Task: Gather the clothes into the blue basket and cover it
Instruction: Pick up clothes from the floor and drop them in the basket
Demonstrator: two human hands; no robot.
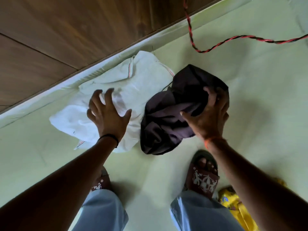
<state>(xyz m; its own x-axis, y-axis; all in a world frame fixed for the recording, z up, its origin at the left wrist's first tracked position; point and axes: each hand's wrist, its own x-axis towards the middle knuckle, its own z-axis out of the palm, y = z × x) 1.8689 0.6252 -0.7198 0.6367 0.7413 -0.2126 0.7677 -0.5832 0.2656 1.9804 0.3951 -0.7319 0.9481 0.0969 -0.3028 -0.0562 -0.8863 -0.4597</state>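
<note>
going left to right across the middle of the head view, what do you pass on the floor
white cloth → left hand, spread above it → dark cloth → right hand, gripping the dark cloth. The yellow item lies lower right, nearer the feet, outside this line.

Two bare forearms are reaching in from the bottom of the view, with no sleeves showing. The left hand [106, 114], at about 9 o'clock from centre, is wearing a thin black band [109, 138] around its wrist. The right hand [210, 114], at about 3 o'clock, is wearing an orange thread [215, 141] around its wrist. Pale blue trouser legs [103, 212] are showing at 6 o'clock. The feet are wearing dark maroon open-toed slippers [205, 177] printed with white figures; the toes of the right foot are showing, while the left slipper is mostly hiding behind the left forearm.
</note>
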